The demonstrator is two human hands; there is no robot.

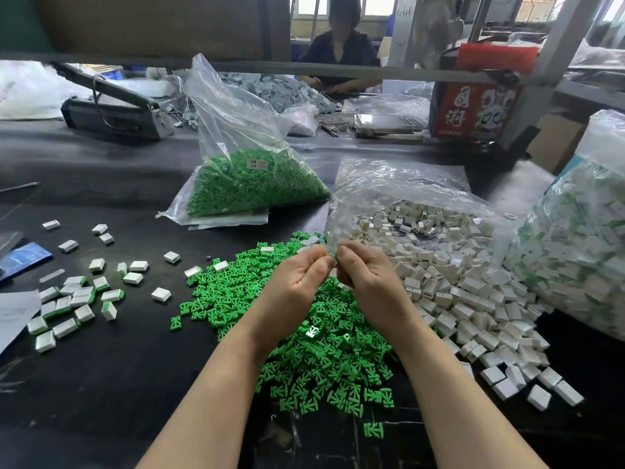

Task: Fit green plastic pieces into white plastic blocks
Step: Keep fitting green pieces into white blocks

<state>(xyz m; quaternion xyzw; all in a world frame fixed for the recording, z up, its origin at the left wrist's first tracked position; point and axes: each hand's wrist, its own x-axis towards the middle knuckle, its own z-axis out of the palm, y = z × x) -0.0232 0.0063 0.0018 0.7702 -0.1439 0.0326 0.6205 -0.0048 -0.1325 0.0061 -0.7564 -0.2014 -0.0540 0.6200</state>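
A heap of loose green plastic pieces [304, 350] lies on the black table in front of me. To its right, white plastic blocks [456, 292] spill from an open clear bag. My left hand [297, 282] and my right hand [368, 279] meet above the green heap, fingers curled, thumbs almost touching. A sliver of green piece [335, 256] shows between the thumb tips; the rest of what they hold is hidden. Assembled white blocks with green inserts [74, 302] lie scattered at the left.
A clear bag of green pieces [250, 184] stands behind the heap. A bag of assembled blocks [575, 252] fills the right edge. A heat sealer [115, 110] sits far left, a red carton [473, 96] at the back right. A person sits across the table [338, 52].
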